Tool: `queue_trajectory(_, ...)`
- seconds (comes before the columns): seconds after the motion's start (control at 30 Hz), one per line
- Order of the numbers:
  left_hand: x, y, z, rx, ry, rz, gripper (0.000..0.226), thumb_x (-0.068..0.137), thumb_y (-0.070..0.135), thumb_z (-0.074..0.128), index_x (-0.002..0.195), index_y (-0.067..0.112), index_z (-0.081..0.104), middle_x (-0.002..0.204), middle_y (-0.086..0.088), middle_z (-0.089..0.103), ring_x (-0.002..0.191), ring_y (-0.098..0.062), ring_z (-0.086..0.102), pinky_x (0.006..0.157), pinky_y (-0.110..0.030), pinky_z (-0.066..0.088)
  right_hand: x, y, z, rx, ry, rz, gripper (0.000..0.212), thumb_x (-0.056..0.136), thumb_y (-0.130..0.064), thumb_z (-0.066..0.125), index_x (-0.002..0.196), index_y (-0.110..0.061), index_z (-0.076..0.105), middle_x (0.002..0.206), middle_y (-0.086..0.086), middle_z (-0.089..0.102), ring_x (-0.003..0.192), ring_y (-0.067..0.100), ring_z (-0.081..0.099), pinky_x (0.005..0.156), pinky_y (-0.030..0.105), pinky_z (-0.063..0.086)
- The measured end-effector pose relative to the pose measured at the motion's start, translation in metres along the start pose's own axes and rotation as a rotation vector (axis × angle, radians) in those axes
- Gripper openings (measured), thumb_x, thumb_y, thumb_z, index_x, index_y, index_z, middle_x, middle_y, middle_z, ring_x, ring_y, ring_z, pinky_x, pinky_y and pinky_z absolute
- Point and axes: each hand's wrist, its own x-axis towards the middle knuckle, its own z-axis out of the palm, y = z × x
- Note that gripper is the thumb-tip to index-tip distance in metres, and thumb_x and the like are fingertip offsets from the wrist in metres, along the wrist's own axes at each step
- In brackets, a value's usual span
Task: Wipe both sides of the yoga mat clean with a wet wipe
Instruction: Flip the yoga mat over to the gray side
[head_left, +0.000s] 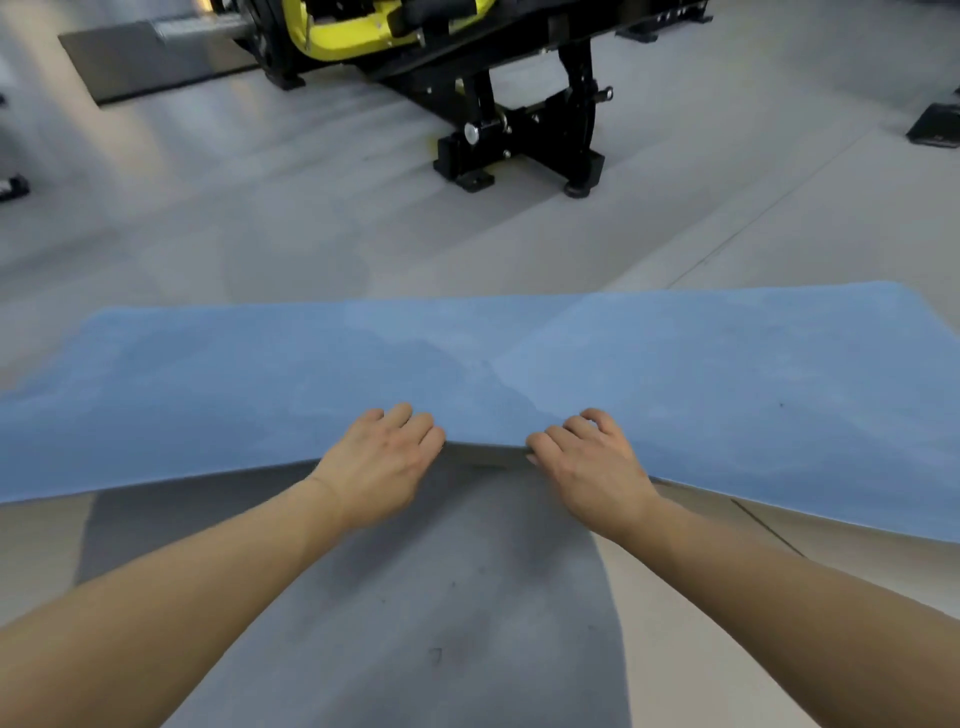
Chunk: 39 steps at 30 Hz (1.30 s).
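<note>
Gripping the blue yoga mat's (675, 374) near edge, left hand (382, 462) and right hand (587, 462) curled fingers over it; thumbs hidden beneath, mat ends cut off.

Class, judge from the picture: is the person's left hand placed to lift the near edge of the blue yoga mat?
Probably yes: the left hand already grips the yoga mat at its raised near edge, fingers curled over it.
</note>
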Motion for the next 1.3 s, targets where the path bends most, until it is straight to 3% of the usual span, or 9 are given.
queue_trajectory(0.13,0.024,-0.012,-0.023,0.093,0.099,-0.106,0.027,0.059,-0.005,0.049,0.079,0.012,0.051,0.07,-0.003,0.038,0.059,-0.024,0.03,0.052,-0.034,0.019,0.021,0.001,-0.02,0.006,-0.017,0.169,0.042,0.059,0.003,0.058,0.097,-0.016,0.058,0.069,0.0,0.046,0.059,0.028,0.043,0.071,0.037,0.039)
queue_trajectory(0.3,0.049,-0.025,-0.052,0.17,0.171,-0.162,0.037,0.061,-0.006,0.029,0.083,0.01,0.054,0.068,-0.002,0.035,0.06,-0.025,0.029,0.054,-0.035,0.021,0.047,0.012,-0.047,-0.003,0.018,0.23,0.064,0.054,0.006,0.053,0.113,-0.019,0.053,0.077,0.001,0.045,0.061,0.025,0.038,0.062,0.035,0.035)
queue_trajectory(0.5,0.075,-0.047,-0.091,0.201,0.246,-0.206,0.04,0.061,-0.002,0.041,0.093,0.009,0.062,0.072,-0.002,0.043,0.064,-0.027,0.04,0.06,-0.037,0.033,0.079,0.043,-0.089,-0.038,0.126,0.23,0.061,0.06,0.003,0.052,0.115,-0.024,0.053,0.08,-0.001,0.044,0.068,0.024,0.037,0.067,0.033,0.028)
queue_trajectory(0.63,0.092,-0.067,-0.131,0.22,0.357,-0.21,0.031,0.068,0.0,0.048,0.094,0.009,0.062,0.072,-0.003,0.044,0.065,-0.028,0.039,0.062,-0.038,0.033,0.102,0.061,-0.126,-0.065,0.238,0.232,0.056,0.065,0.0,0.051,0.116,-0.023,0.057,0.079,0.0,0.045,0.068,0.024,0.042,0.063,0.035,0.031)
queue_trajectory(0.73,0.102,-0.08,-0.162,0.246,0.432,-0.196,0.021,0.08,0.008,0.044,0.092,0.009,0.061,0.072,-0.003,0.044,0.066,-0.028,0.04,0.062,-0.039,0.033,0.114,0.073,-0.157,-0.108,0.289,0.201,0.053,0.072,-0.004,0.046,0.12,-0.023,0.057,0.079,0.0,0.045,0.068,0.025,0.042,0.062,0.036,0.032)
queue_trajectory(1.07,0.08,-0.096,-0.242,0.227,0.677,-0.039,0.031,0.09,0.018,0.044,0.108,0.005,0.066,0.08,-0.008,0.057,0.062,-0.031,0.048,0.058,-0.039,0.037,0.113,0.083,-0.256,-0.157,0.467,-0.083,0.045,0.088,-0.014,0.047,0.131,-0.019,0.058,0.081,0.003,0.052,0.067,0.027,0.044,0.059,0.037,0.032)
queue_trajectory(1.3,0.063,-0.091,-0.31,0.241,0.678,0.03,0.039,0.093,0.021,0.034,0.102,0.005,0.069,0.068,-0.006,0.058,0.055,-0.031,0.052,0.051,-0.037,0.039,0.096,0.08,-0.317,-0.143,0.531,-0.157,0.043,0.091,-0.015,0.045,0.131,-0.015,0.06,0.077,0.003,0.049,0.063,0.026,0.042,0.057,0.038,0.033)
